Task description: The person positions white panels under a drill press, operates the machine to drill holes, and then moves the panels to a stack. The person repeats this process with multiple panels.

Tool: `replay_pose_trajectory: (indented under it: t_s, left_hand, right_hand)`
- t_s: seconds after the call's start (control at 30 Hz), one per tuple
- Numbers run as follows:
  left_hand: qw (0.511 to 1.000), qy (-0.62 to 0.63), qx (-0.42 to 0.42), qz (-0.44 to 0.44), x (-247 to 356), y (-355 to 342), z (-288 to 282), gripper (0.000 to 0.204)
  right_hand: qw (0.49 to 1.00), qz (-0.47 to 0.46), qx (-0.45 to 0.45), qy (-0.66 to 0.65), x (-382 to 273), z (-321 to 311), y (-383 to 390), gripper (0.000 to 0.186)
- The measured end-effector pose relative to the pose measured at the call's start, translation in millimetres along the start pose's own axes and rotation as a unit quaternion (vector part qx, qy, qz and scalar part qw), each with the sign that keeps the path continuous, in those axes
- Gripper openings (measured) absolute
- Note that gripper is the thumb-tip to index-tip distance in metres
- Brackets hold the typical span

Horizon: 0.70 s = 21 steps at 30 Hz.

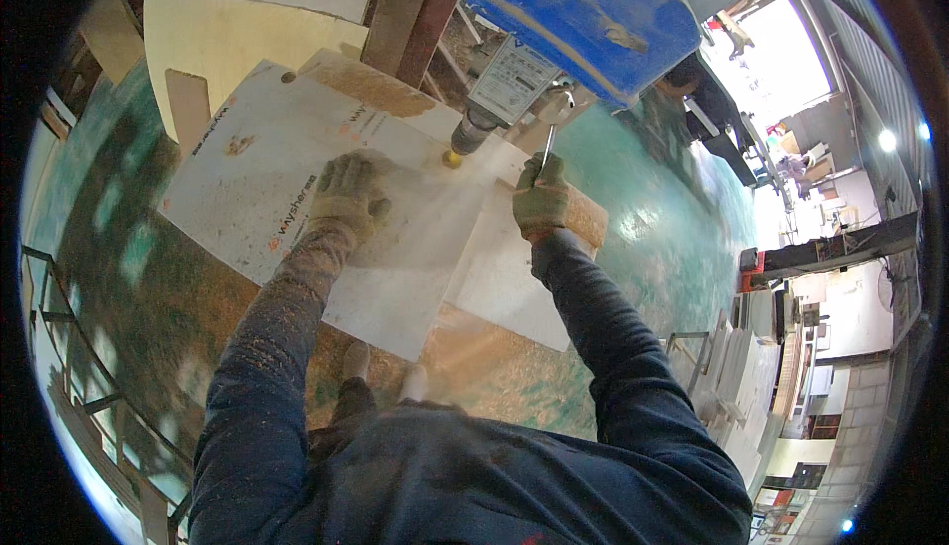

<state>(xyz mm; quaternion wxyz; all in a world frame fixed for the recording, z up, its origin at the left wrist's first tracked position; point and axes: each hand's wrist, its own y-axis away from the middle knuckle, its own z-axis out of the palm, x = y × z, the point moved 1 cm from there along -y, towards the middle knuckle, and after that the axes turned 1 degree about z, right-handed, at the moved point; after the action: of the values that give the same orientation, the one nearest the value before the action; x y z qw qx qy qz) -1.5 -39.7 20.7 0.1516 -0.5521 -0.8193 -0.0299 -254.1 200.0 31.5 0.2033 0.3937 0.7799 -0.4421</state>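
Note:
My left hand point(350, 197), in a dusty glove, lies flat with its fingers stretched on a white printed board point(386, 278). My right hand point(542, 199), also gloved, is wrapped round the metal feed lever point(550, 144) of a drill press with a blue housing point(583, 16). Below the machine's grey body, a dark chuck point(472, 135) carries a yellow cutter point(452, 160) close to the board's surface, ahead and right of my left hand. Whether the cutter touches the board I cannot tell. A second white surface point(509, 278) shows beyond the board's right edge.
Sawdust is strewn over the green floor point(652, 209) and my left sleeve. A steel post point(410, 16) and pale panels point(267, 16) stand behind the board. Stacked boards point(727, 377) lie at the right, and a metal frame point(94, 377) stands at the left.

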Motion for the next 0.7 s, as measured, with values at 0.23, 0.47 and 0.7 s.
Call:
replay_pose_trajectory:
  t_s: [0.23,0.47,0.7]
  left_hand:
    - [0.999,-0.034,-0.028,-0.018,-15,2,9,0.079]
    - [0.997,-0.067,-0.017,-0.033,-37,18,16,0.078]
    - [0.998,-0.054,-0.021,-0.02,-33,5,22,0.076]
  right_hand:
    - [0.994,-0.054,-0.023,0.093,-41,-5,6,0.017]
    - [0.963,-0.1,-0.115,0.223,-169,-91,-27,0.02]
    - [0.977,-0.146,-0.116,0.104,-195,-76,38,0.032]
